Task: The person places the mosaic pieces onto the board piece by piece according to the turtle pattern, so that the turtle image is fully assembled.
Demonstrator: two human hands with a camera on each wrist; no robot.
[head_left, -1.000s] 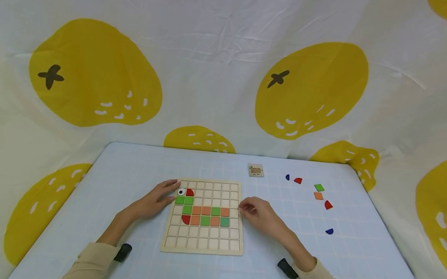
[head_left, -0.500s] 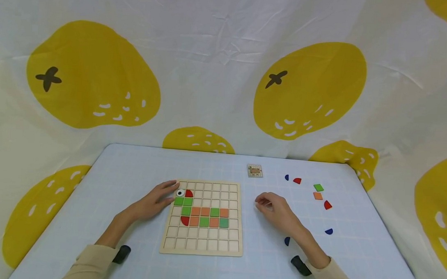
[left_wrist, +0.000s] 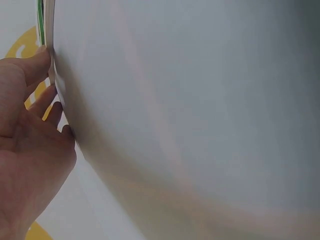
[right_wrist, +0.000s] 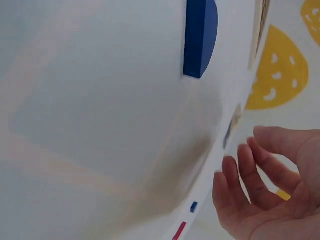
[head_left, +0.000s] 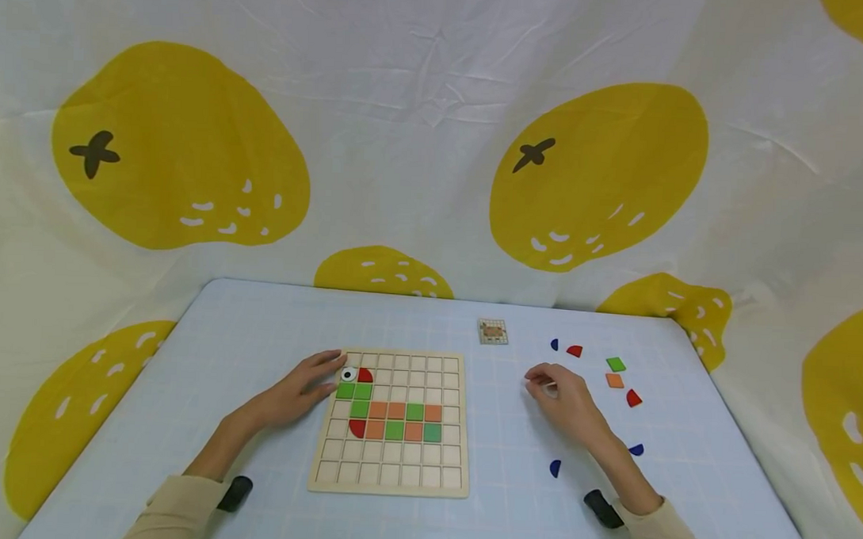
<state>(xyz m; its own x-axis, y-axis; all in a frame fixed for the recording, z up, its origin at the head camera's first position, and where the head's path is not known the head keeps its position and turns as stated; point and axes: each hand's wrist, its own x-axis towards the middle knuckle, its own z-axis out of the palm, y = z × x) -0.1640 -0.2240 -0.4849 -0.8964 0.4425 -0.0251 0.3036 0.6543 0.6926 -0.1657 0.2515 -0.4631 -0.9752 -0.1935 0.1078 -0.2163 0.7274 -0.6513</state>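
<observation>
A wooden grid board [head_left: 388, 476] lies on the table, with a white eye tile [head_left: 348, 374], two red quarter-round tiles and several green and orange square tiles set in its cells. At the board's upper left edge rests my left hand [head_left: 300, 389], its thumb and fingertips touching the rim. My right hand [head_left: 566, 399] hovers over the table right of the board, fingers loosely bent and holding nothing. Below it lies a blue half-round tile [head_left: 555, 468], which the right wrist view shows close up. Another blue half-round tile [head_left: 636, 449] is partly behind my right forearm.
Farther right are a red quarter-round tile [head_left: 634, 398], an orange square tile [head_left: 615, 381] and a green square tile [head_left: 616, 364]. Near the back lie another red tile [head_left: 574, 351], a small blue tile [head_left: 554, 344] and a picture card [head_left: 493, 331]. A patterned cloth hangs behind the table.
My right hand has moved right, away from the board's right edge, uncovering the blue half-round tile below it. My left hand has stayed at the board.
</observation>
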